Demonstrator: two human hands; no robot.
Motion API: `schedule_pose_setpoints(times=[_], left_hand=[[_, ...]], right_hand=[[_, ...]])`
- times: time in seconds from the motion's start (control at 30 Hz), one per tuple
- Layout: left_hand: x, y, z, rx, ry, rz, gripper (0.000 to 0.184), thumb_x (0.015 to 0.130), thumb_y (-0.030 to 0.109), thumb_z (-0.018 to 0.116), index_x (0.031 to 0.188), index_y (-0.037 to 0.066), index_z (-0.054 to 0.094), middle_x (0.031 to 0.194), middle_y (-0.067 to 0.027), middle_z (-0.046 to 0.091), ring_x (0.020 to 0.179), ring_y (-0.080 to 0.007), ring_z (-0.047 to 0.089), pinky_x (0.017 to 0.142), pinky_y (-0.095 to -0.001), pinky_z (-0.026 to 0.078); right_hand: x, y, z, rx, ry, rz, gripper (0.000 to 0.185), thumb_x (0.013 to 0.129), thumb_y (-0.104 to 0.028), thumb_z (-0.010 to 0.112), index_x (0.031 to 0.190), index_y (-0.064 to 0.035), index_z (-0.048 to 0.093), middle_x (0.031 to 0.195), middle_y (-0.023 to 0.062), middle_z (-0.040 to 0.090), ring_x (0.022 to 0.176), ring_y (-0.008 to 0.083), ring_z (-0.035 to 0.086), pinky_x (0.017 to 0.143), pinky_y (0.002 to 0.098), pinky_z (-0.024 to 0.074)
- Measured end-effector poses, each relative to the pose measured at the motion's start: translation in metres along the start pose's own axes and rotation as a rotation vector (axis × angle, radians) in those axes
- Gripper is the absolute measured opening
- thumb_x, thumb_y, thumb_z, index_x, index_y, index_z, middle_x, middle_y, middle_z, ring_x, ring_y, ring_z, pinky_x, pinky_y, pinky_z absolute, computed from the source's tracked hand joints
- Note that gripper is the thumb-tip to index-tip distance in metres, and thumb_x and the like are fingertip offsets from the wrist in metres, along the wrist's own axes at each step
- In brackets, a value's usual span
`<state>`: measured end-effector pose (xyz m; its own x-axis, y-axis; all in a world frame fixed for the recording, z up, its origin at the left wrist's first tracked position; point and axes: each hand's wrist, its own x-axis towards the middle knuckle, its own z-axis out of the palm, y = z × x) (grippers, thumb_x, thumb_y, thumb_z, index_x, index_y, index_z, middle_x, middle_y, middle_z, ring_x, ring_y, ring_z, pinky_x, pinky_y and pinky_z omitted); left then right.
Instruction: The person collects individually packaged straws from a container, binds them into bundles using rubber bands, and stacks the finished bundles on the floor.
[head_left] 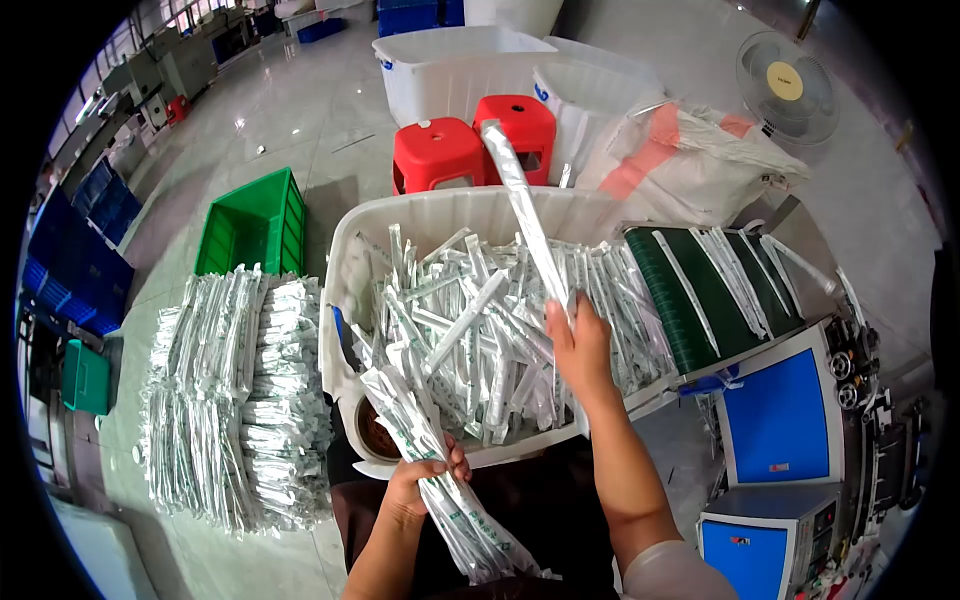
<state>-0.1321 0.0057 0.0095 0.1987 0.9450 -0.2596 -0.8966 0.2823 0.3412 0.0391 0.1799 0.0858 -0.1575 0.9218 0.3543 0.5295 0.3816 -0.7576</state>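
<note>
Over the white tub (520, 452) of loose packets (466, 322), the right hand (584, 350) grips a long silver packet (526, 208) low in its fingers, leaving its length free; by the tub's near edge, the left hand's (418, 484) fingers wrap a packet bundle (468, 520), probably keeping it together

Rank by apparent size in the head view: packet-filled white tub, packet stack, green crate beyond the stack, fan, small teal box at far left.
1. White tub
2. Packet stack
3. Green crate and fan: too alike to rank
4. Teal box
</note>
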Motion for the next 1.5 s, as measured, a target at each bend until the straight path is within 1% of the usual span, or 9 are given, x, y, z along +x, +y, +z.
schedule_pose_setpoints(times=[0.2, 0.5, 0.63, 0.7, 0.9, 1.03, 1.13, 1.33, 1.5], left_hand=[[0.002, 0.022, 0.036, -0.093, -0.019, 0.15, 0.042, 0.06, 0.008, 0.057, 0.1, -0.004, 0.05, 0.11, -0.0225, 0.05, 0.109, -0.0333, 0.045, 0.099, -0.0438, 0.032], [-0.022, 0.014, 0.001, 0.179, -0.019, 0.186, 0.051, 0.06, 0.007, 0.054, 0.109, 0.001, 0.043, 0.088, -0.0127, 0.054, 0.082, -0.0261, 0.054, 0.077, -0.0393, 0.045], [-0.029, -0.004, -0.059, 0.93, -0.257, 0.745, 0.051, 0.059, 0.014, 0.052, 0.107, -0.002, 0.044, 0.084, -0.0169, 0.055, 0.078, -0.0304, 0.056, 0.073, -0.0431, 0.048], [-0.017, 0.029, -0.029, 0.594, 0.181, -0.044, 0.046, 0.069, 0.018, 0.059, 0.11, -0.001, 0.049, 0.102, -0.0129, 0.054, 0.096, -0.0299, 0.05, 0.087, -0.043, 0.038], [-0.013, 0.026, 0.042, 0.695, -0.216, -0.195, 0.044, 0.066, 0.017, 0.057, 0.104, -0.006, 0.051, 0.1, -0.0182, 0.055, 0.092, -0.03, 0.053, 0.084, -0.0416, 0.044], [-0.04, -0.001, 0.047, 0.177, 0.082, -0.242, 0.06, 0.054, 0.018, 0.055, 0.11, -0.001, 0.043, 0.086, -0.0171, 0.055, 0.079, -0.0316, 0.056, 0.073, -0.0427, 0.046], [-0.049, -0.011, 0.03, 0.003, -0.269, -0.321, 0.078, 0.061, 0.02, 0.059, 0.122, -0.015, 0.026, 0.124, -0.0328, 0.034, 0.117, -0.045, 0.033, 0.101, -0.053, 0.022], [-0.025, -0.02, 0.015, 0.202, -0.122, -0.316, 0.038, 0.07, 0.008, 0.06, 0.104, -0.003, 0.048, 0.09, -0.0124, 0.056, 0.086, -0.0239, 0.057, 0.078, -0.0361, 0.048], [-0.039, -0.011, 0.026, 0.046, -0.359, -0.295, 0.065, 0.066, 0.016, 0.071, 0.119, -0.003, 0.039, 0.112, -0.0203, 0.051, 0.101, -0.0296, 0.053, 0.087, -0.0392, 0.043]], right_hand=[[-0.132, -0.049, -0.01, -0.38, -0.774, -0.224, 0.033, 0.076, -0.013, 0.057, 0.101, 0.0048, 0.046, 0.076, 0.0184, 0.054, 0.062, 0.0265, 0.057, 0.05, 0.0366, 0.0471], [-0.107, -0.054, 0.036, 0.982, -0.421, 0.58, 0.034, 0.086, -0.018, 0.05, 0.113, 0.0013, 0.043, 0.08, 0.008, 0.054, 0.076, 0.0168, 0.053, 0.065, 0.0273, 0.0433], [-0.095, -0.052, 0.091, 0.57, 0.095, 0.042, 0.026, 0.087, -0.015, 0.042, 0.107, 0.0018, 0.038, 0.099, 0.0229, 0.045, 0.088, 0.0338, 0.048, 0.078, 0.039, 0.0374], [-0.092, -0.063, 0.078, 0.701, -0.063, 0.073, 0.035, 0.087, -0.019, 0.044, 0.113, 0.0017, 0.036, 0.113, 0.0247, 0.04, 0.104, 0.0373, 0.042, 0.085, 0.0395, 0.0354], [-0.054, -0.074, 0.042, 0.176, 0.163, -0.462, 0.103, 0.061, -0.024, 0.071, 0.133, 0.0053, 0.003, 0.137, 0.0252, 0.01, 0.126, 0.0385, 0.016, 0.102, 0.0378, 0.0195], [-0.046, -0.059, 0.04, 0.465, -0.331, -0.369, 0.067, 0.065, -0.012, 0.064, 0.122, 0.0025, 0.031, 0.115, 0.0217, 0.044, 0.105, 0.0327, 0.045, 0.088, 0.0363, 0.036], [-0.094, -0.056, 0.042, 0.484, -0.453, -0.364, 0.041, 0.072, -0.012, 0.061, 0.109, 0.0023, 0.048, 0.105, 0.0178, 0.054, 0.096, 0.0278, 0.054, 0.079, 0.0324, 0.0443], [-0.082, -0.055, 0.039, 0.238, -0.44, -0.407, 0.047, 0.076, -0.032, 0.062, 0.109, -0.0003, 0.051, 0.102, 0.018, 0.057, 0.092, 0.0271, 0.058, 0.078, 0.0347, 0.0455], [-0.077, -0.068, 0.03, 0.476, -0.807, -0.233, 0.014, 0.073, -0.011, 0.06, 0.078, 0.002, 0.062, 0.077, 0.0111, 0.064, 0.074, 0.0165, 0.061, 0.066, 0.0271, 0.0463]])
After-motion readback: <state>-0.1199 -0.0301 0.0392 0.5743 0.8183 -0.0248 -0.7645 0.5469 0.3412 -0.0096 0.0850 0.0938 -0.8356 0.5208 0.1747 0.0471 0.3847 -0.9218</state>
